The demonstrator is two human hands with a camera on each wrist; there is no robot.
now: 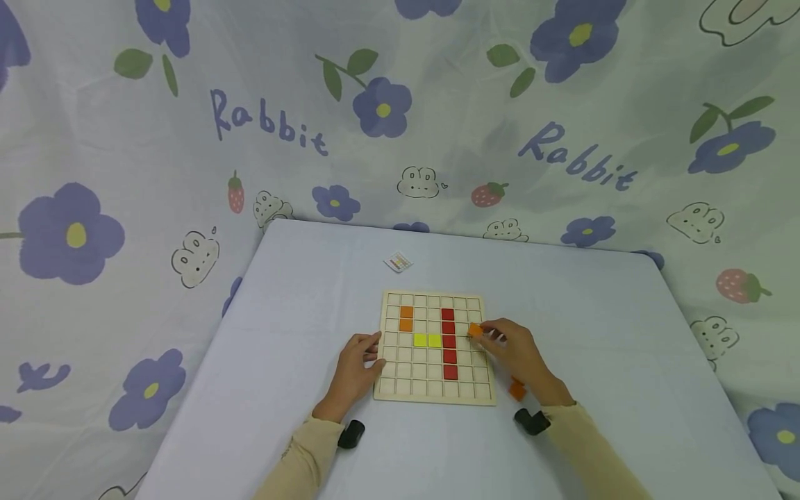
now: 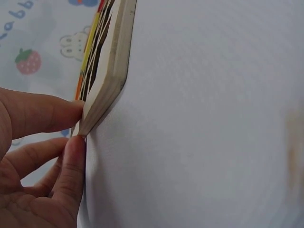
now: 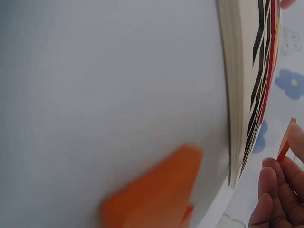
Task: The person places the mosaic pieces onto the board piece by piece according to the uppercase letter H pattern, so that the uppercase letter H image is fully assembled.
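A wooden grid board lies on the table, with square tiles on it: two orange tiles, two yellow tiles and a column of several red tiles. At the board's left edge is my left hand; its thumb and fingers hold that edge near the front corner. Over the board's right side, my right hand pinches an orange tile between thumb and fingers. That tile appears edge-on, off the board, in the right wrist view. Beneath the right wrist lie loose orange tiles, partly overlapping.
A small printed card with a coloured pattern lies behind the board. White cloth covers the table. Patterned curtains hang behind and at the sides. Each wrist wears a small black device.
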